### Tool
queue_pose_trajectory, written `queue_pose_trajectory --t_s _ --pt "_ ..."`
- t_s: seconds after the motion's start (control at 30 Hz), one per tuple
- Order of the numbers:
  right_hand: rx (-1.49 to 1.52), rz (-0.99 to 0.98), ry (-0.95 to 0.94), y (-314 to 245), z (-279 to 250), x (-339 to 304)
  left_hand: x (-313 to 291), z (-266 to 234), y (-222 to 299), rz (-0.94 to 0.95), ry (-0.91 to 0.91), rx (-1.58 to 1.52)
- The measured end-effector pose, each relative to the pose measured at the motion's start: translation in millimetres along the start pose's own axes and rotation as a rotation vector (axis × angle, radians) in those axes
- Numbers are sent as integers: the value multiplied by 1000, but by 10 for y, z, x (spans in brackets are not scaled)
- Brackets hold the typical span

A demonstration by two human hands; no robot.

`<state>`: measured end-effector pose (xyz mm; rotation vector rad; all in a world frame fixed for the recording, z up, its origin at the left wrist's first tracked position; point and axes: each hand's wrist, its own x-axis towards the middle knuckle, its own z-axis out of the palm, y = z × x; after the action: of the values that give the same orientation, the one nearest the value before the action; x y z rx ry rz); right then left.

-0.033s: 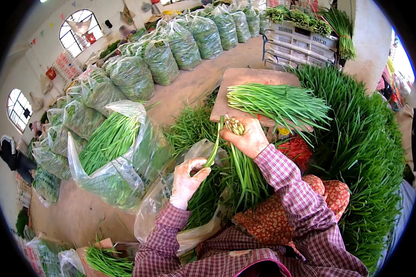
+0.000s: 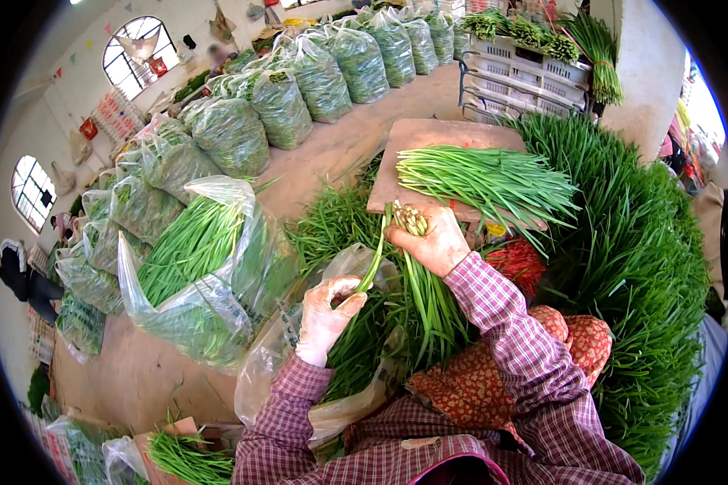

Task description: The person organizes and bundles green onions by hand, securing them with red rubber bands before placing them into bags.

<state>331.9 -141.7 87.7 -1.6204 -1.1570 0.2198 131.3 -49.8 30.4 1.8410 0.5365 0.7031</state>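
Note:
My right hand (image 2: 433, 241) is closed round a bunch of garlic chives (image 2: 430, 299), pale cut ends up at the thumb and green leaves hanging down. A few chive stalks (image 2: 378, 257) stand apart on the bunch's left side. Their lower part runs to my left hand (image 2: 329, 315), whose thumb and curled fingers pinch them; it wears a thin, whitish, stained glove. Just beyond my right hand, a trimmed pile of chives (image 2: 485, 182) lies across a brown board (image 2: 412, 145). Beneath my hands, more chives sit in a clear plastic bag (image 2: 259, 384).
A large open bag of chives (image 2: 243, 299) stands at left, with rows of filled bags (image 2: 303, 81) behind. Loose chives (image 2: 639, 299) are heaped along my right. Stacked white crates (image 2: 526, 77) stand beyond the board. Red ties (image 2: 516, 267) lie beside my right wrist. A person (image 2: 20, 275) is at far left.

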Motion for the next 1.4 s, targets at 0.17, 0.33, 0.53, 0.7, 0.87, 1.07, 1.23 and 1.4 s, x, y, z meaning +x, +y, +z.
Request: queue_pose_trajectory --t_s 0.17,0.33,0.53,0.7,0.87,1.07,1.23,1.4 --pt "125 141 19 -5 -133 48 -64 -116 -140 -2 36 -5" --pt "-100 -54 67 138 -246 100 3 -174 -152 -103 3 -196" --pt "360 66 -107 -142 -113 114 96 -85 39 -69 -84 -318" --pt "383 54 -173 -201 -120 137 244 15 176 2 -247 -186" --pt "428 28 -201 -250 -182 177 349 -113 254 19 -354 -254" --pt "635 8 -291 -277 -114 179 680 73 782 150 -277 -480" --pt "634 -28 -238 -634 -77 186 711 357 863 -23 -359 -871" --pt "540 5 -160 -547 -95 78 700 517 661 -130 -496 -1027"
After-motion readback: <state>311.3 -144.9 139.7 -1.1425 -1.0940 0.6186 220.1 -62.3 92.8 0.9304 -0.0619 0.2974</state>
